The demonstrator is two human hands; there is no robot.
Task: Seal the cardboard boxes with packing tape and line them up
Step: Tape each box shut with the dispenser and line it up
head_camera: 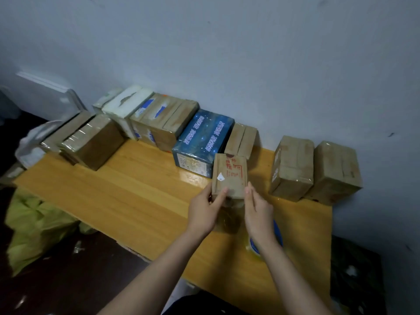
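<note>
1. Head view, starting at the fingers: pinching the near left corner of the small box [229,176] with the left hand [203,212], fingers [223,192] curled round the cardboard edge.
2. Laid straight and close together against the near right edge with the right hand [258,214], fingers [248,189] touching the box but gripping nothing. Probably steadying it or pressing tape flat; too blurred to tell whether tape lies under them.
3. Held just in front of the row of boxes [159,119], right beside the blue box [202,142] and ahead of a brown box [242,139]. Hard to say whether resting on the worktop [141,189] or lifted off it.
4. Kept within easy reach under the right wrist: the tape roll [268,243], lying flat on the wood.
5. Pushed back against the wall [250,64], the row leaves the front of the worktop free for handling.
6. Open gap between the brown box and the pair of boxes [292,167] at the right; likely the slot for this one, with room to slide straight back.
7. Broad bare wood to the left; near edge close under the forearms, so little room for pulling back. Yellow bag [34,223] on the floor beyond.
</note>
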